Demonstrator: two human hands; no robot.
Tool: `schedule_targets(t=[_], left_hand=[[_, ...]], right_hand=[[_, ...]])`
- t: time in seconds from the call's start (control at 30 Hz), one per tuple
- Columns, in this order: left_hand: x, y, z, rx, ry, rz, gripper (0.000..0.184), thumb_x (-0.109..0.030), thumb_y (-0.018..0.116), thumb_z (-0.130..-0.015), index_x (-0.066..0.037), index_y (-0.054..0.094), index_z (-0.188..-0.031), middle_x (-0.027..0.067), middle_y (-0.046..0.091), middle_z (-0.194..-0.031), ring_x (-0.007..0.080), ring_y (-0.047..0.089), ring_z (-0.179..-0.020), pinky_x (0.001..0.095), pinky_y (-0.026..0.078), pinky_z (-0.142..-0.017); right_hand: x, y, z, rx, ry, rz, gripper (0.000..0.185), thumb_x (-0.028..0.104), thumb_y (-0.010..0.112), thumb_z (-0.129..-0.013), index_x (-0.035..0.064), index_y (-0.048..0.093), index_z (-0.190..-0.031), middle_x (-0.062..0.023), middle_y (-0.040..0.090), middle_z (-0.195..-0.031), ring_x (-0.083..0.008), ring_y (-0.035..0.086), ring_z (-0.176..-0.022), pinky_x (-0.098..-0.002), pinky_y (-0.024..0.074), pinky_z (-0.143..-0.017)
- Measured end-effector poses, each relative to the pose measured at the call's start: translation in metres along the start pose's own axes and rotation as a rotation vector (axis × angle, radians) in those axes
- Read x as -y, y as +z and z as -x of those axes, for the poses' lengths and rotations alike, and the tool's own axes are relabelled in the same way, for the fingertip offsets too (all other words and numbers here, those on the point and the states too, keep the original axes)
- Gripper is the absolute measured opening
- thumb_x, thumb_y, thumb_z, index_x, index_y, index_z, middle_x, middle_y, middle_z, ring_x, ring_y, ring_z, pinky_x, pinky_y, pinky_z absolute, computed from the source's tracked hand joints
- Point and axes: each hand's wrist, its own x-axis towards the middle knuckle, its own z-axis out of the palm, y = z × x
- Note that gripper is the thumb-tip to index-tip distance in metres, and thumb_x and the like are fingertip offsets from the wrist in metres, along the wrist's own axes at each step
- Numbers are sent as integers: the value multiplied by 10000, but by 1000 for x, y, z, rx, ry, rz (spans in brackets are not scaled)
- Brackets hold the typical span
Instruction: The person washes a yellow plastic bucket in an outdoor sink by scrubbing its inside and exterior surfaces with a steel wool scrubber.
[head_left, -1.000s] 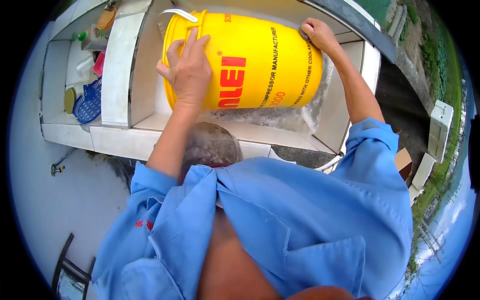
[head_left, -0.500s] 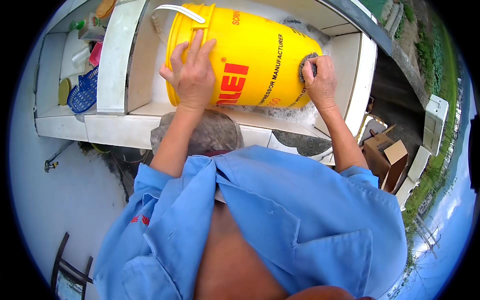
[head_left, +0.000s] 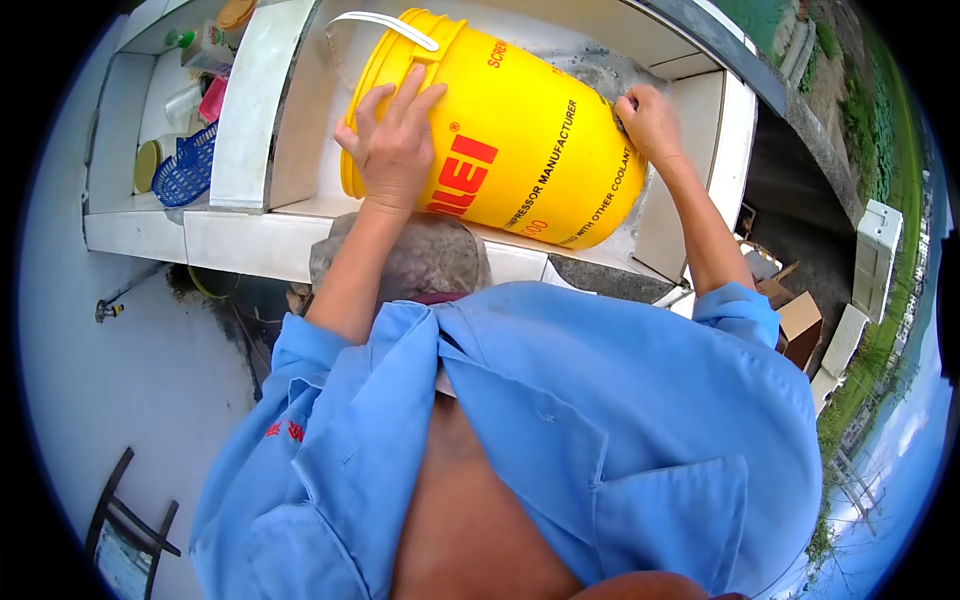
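Fingers of the left hand (head_left: 396,150) rest splayed on the yellow bucket (head_left: 530,130). The right hand (head_left: 651,124) clutches a dark scrubber (head_left: 622,111), mostly hidden beneath its fingers.

Yellow plastic bucket (head_left: 520,150), red and black lettering, white handle (head_left: 388,22) at rim end; lying on side, slightly slanted, inside tiled basin (head_left: 698,130). Dark scouring pad (head_left: 626,106), mostly hidden under right hand (head_left: 652,122), against bucket near base end.

Blue collared shirt (head_left: 500,400), chest pocket (head_left: 670,510), red marks (head_left: 285,431) (embroidery, perhaps).
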Motion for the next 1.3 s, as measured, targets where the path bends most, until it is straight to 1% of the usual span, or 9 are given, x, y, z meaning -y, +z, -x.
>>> schedule_targets(t=[0.17, 0.37, 0.6, 0.73, 0.8, 0.97, 1.17, 1.2, 1.3], left_hand=[[2, 3, 2, -21, 2, 56, 281, -144, 558, -818, -276, 599, -1062, -93, 552, -1193, 162, 427, -1071, 409, 236, -885], [5, 10, 3, -61, 25, 96, 294, -127, 593, -774, -277, 612, -1027, -99, 552, -1184, 156, 399, -1088, 435, 221, -865], [3, 4, 3, -35, 3, 45, 298, -150, 563, -808, -301, 591, -1064, -103, 553, -1189, 161, 429, -1068, 415, 230, -888], [4, 5, 2, -41, 24, 29, 297, -157, 566, -804, -300, 590, -1064, -104, 554, -1187, 157, 428, -1068, 414, 235, -883], [5, 6, 2, -48, 15, 45, 295, -167, 570, -803, -301, 588, -1065, -108, 555, -1184, 156, 428, -1067, 417, 242, -878], [6, 7, 5, -65, 15, 35, 293, -168, 576, -798, -297, 591, -1061, -112, 542, -1197, 158, 413, -1087, 436, 236, -887], [7, 17, 1, -67, 148, 124, 276, -205, 519, -854, -297, 570, -1108, -104, 497, -1256, 171, 381, -1131, 477, 219, -908], [3, 17, 1, -56, 136, 113, 273, -214, 503, -863, -298, 567, -1115, -101, 488, -1265, 175, 375, -1141, 476, 221, -912], [15, 10, 3, -64, 199, 136, 291, -225, 471, -873, -282, 551, -1146, -66, 486, -1269, 195, 373, -1171, 453, 225, -937]], right_hand=[[29, -24, 67, -130, -227, -153, 210, 267, 526, -783, 61, 568, -769, -99, 570, -822, -290, 556, -744, -388, 446, -659], [-46, 12, -14, 233, 256, -144, 303, 329, 493, -752, 65, 613, -840, -117, 601, -880, -320, 574, -778, -397, 459, -666], [38, -19, 62, -131, -77, -95, 284, 319, 493, -752, 62, 599, -806, -118, 601, -893, -303, 581, -793, -417, 464, -676], [22, -12, 52, -164, -48, -128, 292, 315, 503, -755, 60, 605, -855, -110, 599, -944, -293, 575, -860, -415, 463, -688], [-1, -16, 15, 70, 297, 18, 310, 309, 505, -760, 58, 606, -912, -107, 596, -982, -285, 573, -894, -414, 465, -714], [17, -7, -2, 32, 221, 37, 294, 292, 485, -774, 61, 625, -892, -125, 614, -952, -294, 595, -867, -420, 469, -740], [148, -47, -16, 366, -278, 105, 285, 230, 519, -784, -15, 615, -894, -156, 626, -932, -289, 599, -854, -355, 468, -759], [135, -37, -15, 23, -768, -210, 295, 257, 555, -786, -11, 615, -893, -139, 623, -875, -237, 602, -780, -306, 476, -724], [167, -107, 44, -266, -1073, -314, 304, 285, 564, -788, 18, 609, -925, -93, 617, -824, -201, 593, -749, -288, 476, -700]])
